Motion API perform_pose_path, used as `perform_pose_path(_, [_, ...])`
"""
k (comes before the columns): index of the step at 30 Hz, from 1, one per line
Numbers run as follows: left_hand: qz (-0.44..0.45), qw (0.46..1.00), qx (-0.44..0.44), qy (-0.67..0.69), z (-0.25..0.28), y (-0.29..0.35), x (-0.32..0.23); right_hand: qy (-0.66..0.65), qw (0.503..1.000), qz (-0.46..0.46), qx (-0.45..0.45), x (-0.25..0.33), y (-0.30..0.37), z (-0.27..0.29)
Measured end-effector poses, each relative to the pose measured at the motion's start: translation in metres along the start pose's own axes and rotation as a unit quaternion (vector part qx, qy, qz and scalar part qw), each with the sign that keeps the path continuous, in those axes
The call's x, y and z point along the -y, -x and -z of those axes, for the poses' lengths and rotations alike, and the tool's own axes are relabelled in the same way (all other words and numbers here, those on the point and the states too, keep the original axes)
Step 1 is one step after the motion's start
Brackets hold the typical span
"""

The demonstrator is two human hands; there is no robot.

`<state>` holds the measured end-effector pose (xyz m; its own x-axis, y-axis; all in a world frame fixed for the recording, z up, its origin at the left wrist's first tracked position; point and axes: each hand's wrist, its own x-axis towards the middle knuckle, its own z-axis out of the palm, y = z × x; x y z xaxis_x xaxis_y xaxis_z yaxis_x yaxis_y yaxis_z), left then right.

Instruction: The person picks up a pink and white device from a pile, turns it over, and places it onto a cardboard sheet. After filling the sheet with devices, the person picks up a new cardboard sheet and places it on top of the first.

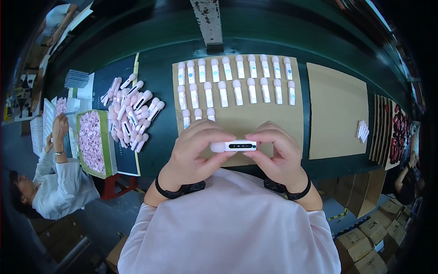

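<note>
At far left, a co-worker in a white top (73,188) sits or stands beside a green-rimmed bin (108,157) full of small pale pink pieces. Next to it, on a dark mat (137,165), lies a loose heap of devices (132,109), pale pink and white, pointing every which way, several with black panels showing.

In the middle, a brown cardboard sheet (260,118) carries rows of similar devices (238,93), rounded heads toward the far side; many bear a round blue mark. Over the near part of this sheet, the left hand (189,153) grasps the rounded-head end of one device (241,145) between thumb and forefinger. This device lies crosswise between the two hands: a smooth, pale pink bulb-shaped head at left, a slim white body, a long black panel with rounded ends and tiny light marks, and a small dark teal patch near its right tip. The right hand (284,153) pinches that other end, likewise with thumb and forefinger.

Farther right, a second cardboard sheet (337,109) holds a small bunch of white pieces (362,131).
</note>
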<state>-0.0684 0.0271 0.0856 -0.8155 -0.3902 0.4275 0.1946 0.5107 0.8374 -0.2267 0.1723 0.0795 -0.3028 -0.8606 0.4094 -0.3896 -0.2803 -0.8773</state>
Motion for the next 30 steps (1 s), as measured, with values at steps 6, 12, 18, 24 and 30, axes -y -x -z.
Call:
perform_pose_path(6, [-0.009, 1.0, 0.006, 0.008, 0.001, -0.005, 0.002, -0.01, 0.999, -0.035, -0.006, 0.001, 0.002, 0.002])
perform_pose_path(12, [-0.026, 0.999, -0.036, 0.001, -0.006, 0.001, 0.011, -0.015, 0.997, -0.07, -0.038, -0.008, 0.007, -0.003])
perform_pose_path(18, [-0.005, 0.998, -0.047, 0.05, -0.005, 0.007, 0.013, -0.043, 0.994, -0.09, -0.034, -0.009, 0.01, -0.008])
perform_pose_path(24, [0.009, 0.995, -0.055, 0.078, -0.004, 0.012, 0.017, -0.012, 0.997, -0.069, -0.017, -0.001, -0.004, -0.014])
perform_pose_path(30, [0.087, 0.983, -0.062, 0.148, -0.001, 0.011, 0.013, 0.197, 0.978, 0.068, 0.03, 0.008, -0.016, -0.016])
